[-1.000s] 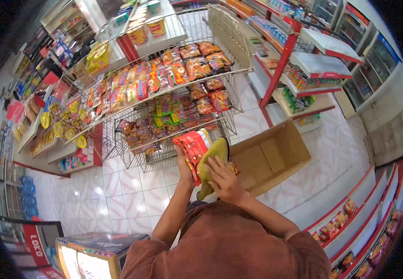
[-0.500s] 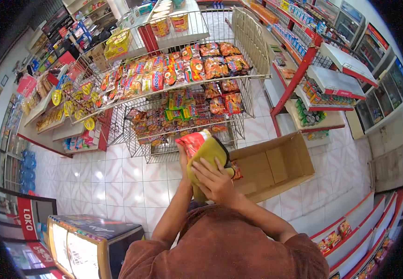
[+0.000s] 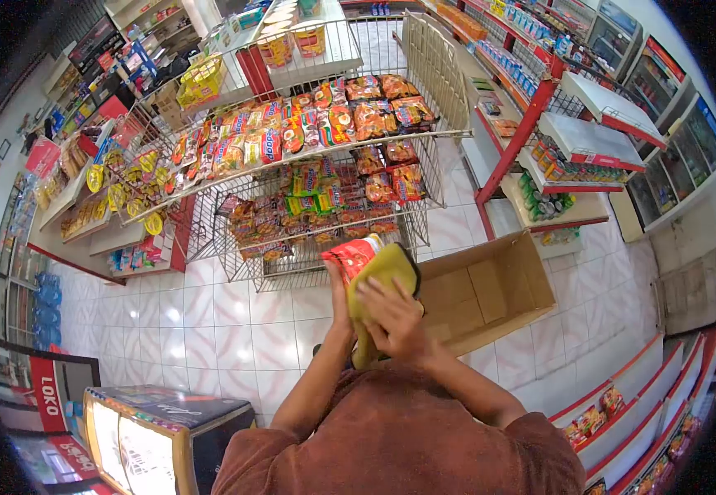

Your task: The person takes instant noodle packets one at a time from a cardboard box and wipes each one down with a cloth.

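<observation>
A red packet, which looks like instant noodles, is held up in front of my chest by my left hand. My left fingers are closed on its left side and mostly hidden behind it. Over the packet's right part lies a yellow-green cloth with a dark edge, hanging down towards my body. My right hand presses this cloth against the packet, fingers bent across it. Just beyond the cloth on the right, a cardboard box stands open on the floor.
A wire rack ahead carries rows of noodle packets on its top and lower levels. Shelves with a red post stand to the right. A lit display case is at lower left, and red-edged shelves are at lower right.
Both hands, with the packet and cloth, have shifted slightly right. The cloth and my right hand have turned a little against the packet. The view has also shifted slightly.
</observation>
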Demonstrator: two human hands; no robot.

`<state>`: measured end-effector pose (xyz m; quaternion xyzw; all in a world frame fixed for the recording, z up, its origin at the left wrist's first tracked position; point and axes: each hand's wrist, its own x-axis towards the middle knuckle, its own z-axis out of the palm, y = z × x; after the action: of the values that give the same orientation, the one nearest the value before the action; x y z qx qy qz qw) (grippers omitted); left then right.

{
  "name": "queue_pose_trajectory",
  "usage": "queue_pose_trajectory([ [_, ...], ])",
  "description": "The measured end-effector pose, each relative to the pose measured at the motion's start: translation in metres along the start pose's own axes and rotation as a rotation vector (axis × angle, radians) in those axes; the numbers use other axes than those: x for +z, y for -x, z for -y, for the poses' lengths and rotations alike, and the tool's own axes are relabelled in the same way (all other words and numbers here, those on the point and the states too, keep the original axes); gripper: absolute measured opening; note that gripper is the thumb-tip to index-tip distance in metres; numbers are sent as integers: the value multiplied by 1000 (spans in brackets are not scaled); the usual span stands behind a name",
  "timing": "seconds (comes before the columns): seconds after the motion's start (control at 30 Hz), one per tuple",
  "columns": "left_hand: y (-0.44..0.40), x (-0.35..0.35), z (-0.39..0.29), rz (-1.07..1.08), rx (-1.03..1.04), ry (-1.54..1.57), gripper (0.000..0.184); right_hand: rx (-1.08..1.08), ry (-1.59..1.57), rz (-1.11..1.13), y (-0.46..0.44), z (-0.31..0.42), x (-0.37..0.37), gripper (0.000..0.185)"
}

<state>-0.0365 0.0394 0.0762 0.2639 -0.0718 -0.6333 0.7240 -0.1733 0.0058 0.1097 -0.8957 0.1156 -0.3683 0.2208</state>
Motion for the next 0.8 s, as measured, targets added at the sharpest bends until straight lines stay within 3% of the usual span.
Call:
queue_pose_trajectory([
  [0.17,15,6,11,-187,-155,-106,82,50,-14,69,-6,-10,-10,41],
  [0.27,17,-11,27,-27,24,-571,88,389,-252,-281,-15,-12,-3,38],
  [0.3,18,-10,26,-26,23,-574,88,390,-252,-284,-15,-11,-4,38],
  [0.4,21,-10,19,-36,-112,-518,75,183,-17,-147,-12,-4,-11,33],
  [0.57,28,-27,16,-55,-131,-642,80,-39,31,-15,-10,-24,-32,28],
  [0.67,19,-67,20,685,-307,114,84,245,-172,-87,-6,-38,-30,26],
  [0.7,22,-53,21,685,-311,114,84,248,-172,-89,-6,-39,-31,26],
  [0.8,38,-9,34,-85,-271,-321,89,552,-335,-141,-8,-39,-35,27],
])
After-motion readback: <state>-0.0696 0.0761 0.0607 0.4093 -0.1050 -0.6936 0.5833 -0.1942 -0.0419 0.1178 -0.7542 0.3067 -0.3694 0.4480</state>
